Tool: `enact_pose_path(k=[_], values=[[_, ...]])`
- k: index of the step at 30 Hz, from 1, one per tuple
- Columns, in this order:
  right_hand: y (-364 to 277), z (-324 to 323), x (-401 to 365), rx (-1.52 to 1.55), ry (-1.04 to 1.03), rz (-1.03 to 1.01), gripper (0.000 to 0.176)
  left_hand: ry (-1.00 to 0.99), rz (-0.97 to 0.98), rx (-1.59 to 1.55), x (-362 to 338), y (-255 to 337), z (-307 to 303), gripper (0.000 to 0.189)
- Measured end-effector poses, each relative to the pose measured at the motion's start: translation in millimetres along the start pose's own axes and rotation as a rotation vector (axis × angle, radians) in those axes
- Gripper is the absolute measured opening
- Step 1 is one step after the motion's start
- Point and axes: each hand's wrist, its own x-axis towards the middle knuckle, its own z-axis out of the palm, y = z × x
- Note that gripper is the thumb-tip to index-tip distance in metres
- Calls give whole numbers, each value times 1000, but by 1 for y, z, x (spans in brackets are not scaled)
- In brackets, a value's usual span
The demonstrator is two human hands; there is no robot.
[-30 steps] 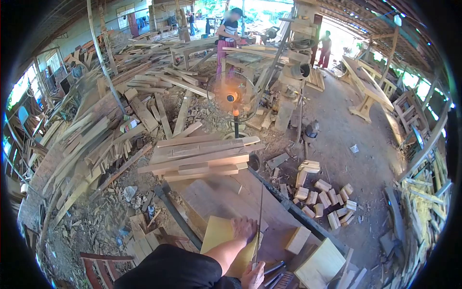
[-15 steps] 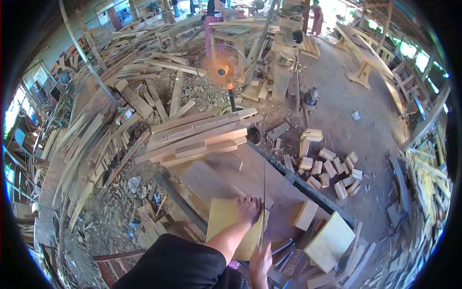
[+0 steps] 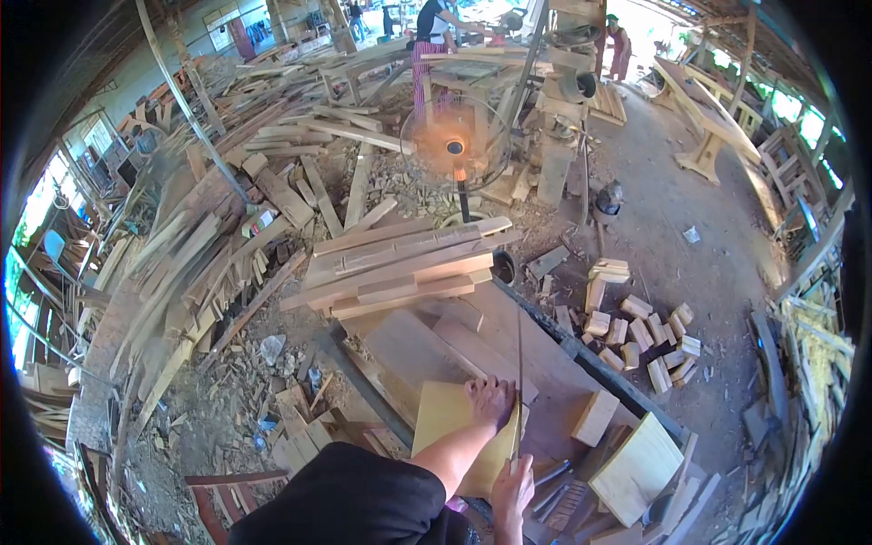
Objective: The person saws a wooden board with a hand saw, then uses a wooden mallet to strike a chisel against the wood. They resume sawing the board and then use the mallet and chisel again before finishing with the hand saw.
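My left hand (image 3: 490,401) presses down on a pale yellow wooden board (image 3: 445,420), fingers bent over its far right corner. Close to that hand, a thin saw blade (image 3: 520,363) runs along the board's right edge, seen nearly edge-on. My right hand (image 3: 513,489) is closed around the saw's near end, low in the view; the handle is hidden in the fingers. Under the board lies a brown wooden worktop (image 3: 554,363). To the right of my right hand sits another pale board (image 3: 636,468), with a small wood block (image 3: 596,416) just beyond it.
Stacked planks (image 3: 409,263) lie at the worktop's far end, before a standing fan (image 3: 454,147). Cut blocks (image 3: 640,331) are heaped on the floor at right. Scrap timber (image 3: 191,272) covers the left side. A person (image 3: 431,45) stands at the back.
The view has swung slightly left, so everything sits further right in it. My left hand stays on the board, and my right hand keeps hold of the saw.
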Motion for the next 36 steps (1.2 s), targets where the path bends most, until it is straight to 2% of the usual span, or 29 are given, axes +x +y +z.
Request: enact_pose_path(k=[2, 4, 5, 10, 13, 16, 18, 21, 23, 25, 28, 29, 31, 34, 35, 36], values=[[-1, -2, -13, -29, 16, -24, 28, -4, -5, -17, 3, 1, -1, 31], [14, -6, -57, 136, 174, -58, 33, -16, -36, -18, 8, 0, 0, 32], [14, -7, -57, 127, 165, -56, 33, -24, -45, -22, 5, -1, 0, 32], [12, -9, -27, 66, -41, -35, 36, -32, 8, 11, 8, 0, -4, 33], [-5, 11, 25, -67, -1, -101, 35, 20, 9, -22, 6, -2, 2, 33], [22, 0, -28, -11, 20, -58, 35, 21, -4, -28, 8, -1, 2, 33], [26, -44, -96, 103, 54, -124, 48, 9, -8, -28, 8, 0, -4, 33], [66, -28, -102, 177, -66, -36, 51, -40, -2, 6, 7, 1, -3, 31], [28, -3, -37, 69, 76, -141, 34, -64, 2, 42, 10, -1, 0, 29], [23, 13, 10, 30, -25, -94, 36, -12, -11, 50, 8, 0, 1, 27], [30, 2, -11, 49, -35, -68, 38, 3, 14, 55, 6, 1, -2, 27], [16, -22, -32, 96, -8, -108, 32, 11, 18, 51, 12, 1, -3, 27], [69, -23, -102, 33, -10, -7, 54, -40, 5, 66, 8, 0, -1, 27], [107, 4, -105, -149, -75, 54, 55, -51, 9, 89, 9, 1, -2, 27], [31, -14, -49, 77, -5, -37, 33, -48, 8, 92, 10, 2, -3, 27], [21, -5, -21, 54, 24, -79, 33, -47, 4, 73, 9, 4, -4, 28]])
